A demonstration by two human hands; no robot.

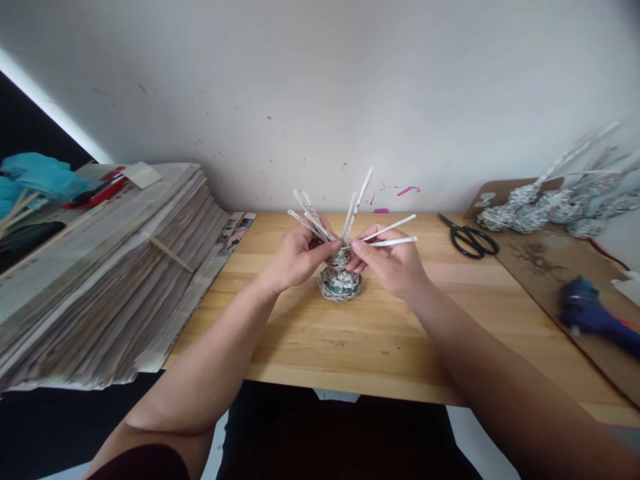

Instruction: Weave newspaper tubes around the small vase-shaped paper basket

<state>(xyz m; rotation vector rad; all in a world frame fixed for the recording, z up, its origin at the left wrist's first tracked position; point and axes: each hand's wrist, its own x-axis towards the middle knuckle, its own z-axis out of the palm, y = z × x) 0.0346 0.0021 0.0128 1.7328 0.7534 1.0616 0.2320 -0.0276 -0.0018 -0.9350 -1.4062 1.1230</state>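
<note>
A small vase-shaped piece woven from rolled newspaper strips [340, 284] stands upright on the wooden table. White paper sticks [356, 203] fan out from its narrow neck. My left hand [301, 255] is closed at the left of the neck, thumb and fingers pinching paper sticks there. On the other side my right hand [390, 257] pinches sticks between thumb and fingers, and two of them point out to the right. Both thumbs nearly meet over the neck. The fingertips partly hide the top of the weave.
A tall stack of newspapers [125, 280] fills the left side, with blue material [43, 177] on top. Black scissors [470, 239] lie at the back right. Beyond them are more woven paper pieces [545, 207], a brown board [550, 267] and a blue glue gun [597, 317].
</note>
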